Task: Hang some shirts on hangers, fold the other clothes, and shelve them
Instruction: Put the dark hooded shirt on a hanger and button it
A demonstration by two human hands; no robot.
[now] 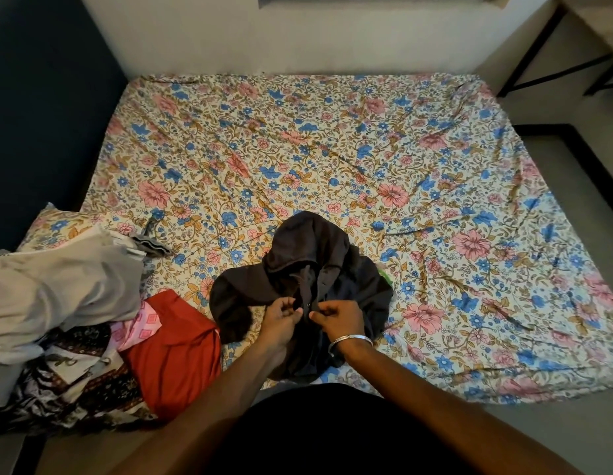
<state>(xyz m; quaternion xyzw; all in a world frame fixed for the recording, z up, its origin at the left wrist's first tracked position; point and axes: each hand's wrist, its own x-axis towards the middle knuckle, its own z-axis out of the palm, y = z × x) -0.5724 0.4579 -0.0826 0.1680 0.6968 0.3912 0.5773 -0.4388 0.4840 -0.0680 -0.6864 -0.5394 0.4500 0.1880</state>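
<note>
Floral bed (332, 149), dark hoodie (308, 255) lengthwise, hood away, hands (306, 315) pinching front

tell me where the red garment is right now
In the head view the red garment lies at the bed's near left, between the clothes pile and the dark hoodie.

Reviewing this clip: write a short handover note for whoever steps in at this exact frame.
Left hand and right hand each pinch a front edge of the dark hooded jacket, which lies crumpled on the floral bed sheet near its front edge.
An unfolded pile sits at the bed's left: grey garment, red garment, pink checked cloth, dark patterned cloth.
Done: nothing visibly folded or hung.
Left: the jacket, the whole pile, shelving. No hangers or shelf in view.
</note>
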